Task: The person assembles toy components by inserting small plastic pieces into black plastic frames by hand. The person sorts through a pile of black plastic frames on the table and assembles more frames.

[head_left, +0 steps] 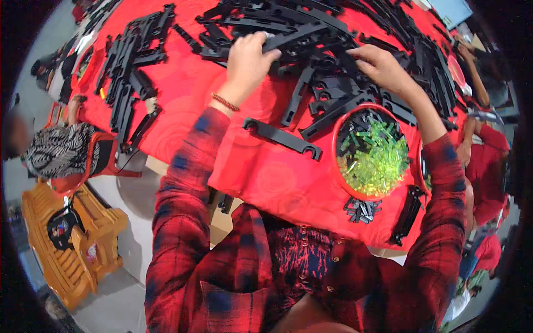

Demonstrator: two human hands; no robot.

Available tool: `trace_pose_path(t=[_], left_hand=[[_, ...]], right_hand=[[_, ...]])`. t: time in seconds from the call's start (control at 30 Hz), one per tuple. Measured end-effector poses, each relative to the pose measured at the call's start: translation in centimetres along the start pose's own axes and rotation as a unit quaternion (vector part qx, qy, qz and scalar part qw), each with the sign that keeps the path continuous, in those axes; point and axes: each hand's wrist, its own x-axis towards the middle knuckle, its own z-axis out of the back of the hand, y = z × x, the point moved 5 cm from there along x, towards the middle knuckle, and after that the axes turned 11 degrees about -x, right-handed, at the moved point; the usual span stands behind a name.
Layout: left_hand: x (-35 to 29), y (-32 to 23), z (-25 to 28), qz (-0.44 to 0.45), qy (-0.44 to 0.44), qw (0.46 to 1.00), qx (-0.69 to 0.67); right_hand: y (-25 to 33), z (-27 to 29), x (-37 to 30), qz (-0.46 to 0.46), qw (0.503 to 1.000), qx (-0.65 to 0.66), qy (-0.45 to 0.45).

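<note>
Two hands sorting through a heap of flat black plastic strips on a red-clothed table.

From the left: a row of black strips (129, 66) lies apart on the red cloth-covered table (183, 94). The left hand (248, 61) curls shut around one long black plastic strip (288, 38) at the heap's near edge. The right hand (380, 67) rests on the heap of black plastic strips (344, 33), fingers slightly spread and gripping nothing. Just beside its wrist sits a red-rimmed round bowl of small yellow-green clear plastic pieces (373, 152). Risk, as I judge it: tugging the gripped strip could drag tangled neighbours loose, or the right forearm could knock the bowl, which stands close to the table's edge.
</note>
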Motion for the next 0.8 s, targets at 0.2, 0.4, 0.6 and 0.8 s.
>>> trace_pose_path(t=[0.2,0.4,0.6,0.8], left_hand=[[-6.6,-1.6,0.3,0.109,-0.002,0.987,-0.116],[-7.9,-3.0,1.4,0.03,0.042,0.997,-0.063],[-2.9,6.3,6.8,0.111,-0.156,0.976,0.101],[2.1,14.2,5.1,0.331,-0.106,0.91,0.227]], right_hand=[[7.1,-4.7,8.3,0.038,0.99,0.014,-0.132],[8.4,-9.9,11.3,-0.011,0.973,-0.203,-0.113],[7.5,-12.3,10.9,-0.026,0.97,-0.219,-0.105],[8.2,-12.5,12.9,0.013,0.969,-0.227,-0.096]])
